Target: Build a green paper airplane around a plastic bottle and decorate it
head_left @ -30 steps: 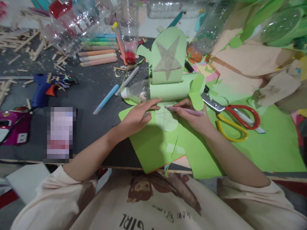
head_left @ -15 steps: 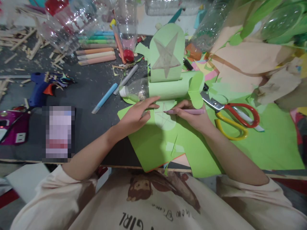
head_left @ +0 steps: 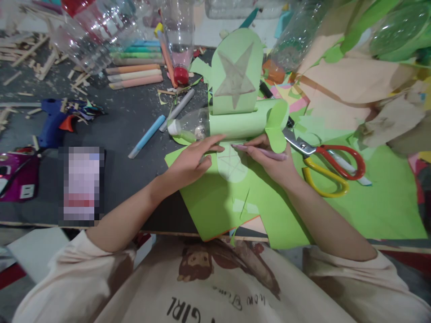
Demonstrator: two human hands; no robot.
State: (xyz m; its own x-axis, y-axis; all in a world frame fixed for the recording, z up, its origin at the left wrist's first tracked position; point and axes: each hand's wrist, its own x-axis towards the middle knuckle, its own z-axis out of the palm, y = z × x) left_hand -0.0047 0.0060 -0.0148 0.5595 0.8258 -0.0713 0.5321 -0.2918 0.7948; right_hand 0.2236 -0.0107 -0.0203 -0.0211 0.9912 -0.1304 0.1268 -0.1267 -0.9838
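Between my hands lies a rounded pale green paper flap [head_left: 232,168] with a star outline drawn on it. My right hand [head_left: 269,154] grips a pinkish-purple marker [head_left: 274,155], its tip at the flap's upper part. With fingers spread, my left hand [head_left: 193,161] rests along the flap's left edge. Just beyond them is a clear plastic bottle [head_left: 193,123] on its side, white cap to the left, wrapped in pale green paper [head_left: 237,125]. A second flap [head_left: 235,72] stands up behind the wrap, bearing a grey filled star. A bright green heart-like paper piece [head_left: 276,128] sits at the wrap's right end.
Scissors [head_left: 311,150] with red and yellow handles lie right of my right hand on green paper [head_left: 380,202]. Blue and grey markers [head_left: 148,136] are at left, near a phone [head_left: 82,184] and a blue glue gun [head_left: 52,121]. Plastic bottles [head_left: 94,36] crowd the back.
The marker tip has moved up slightly from the star's middle to near its top, and the marker has tilted. My left hand stays in place.
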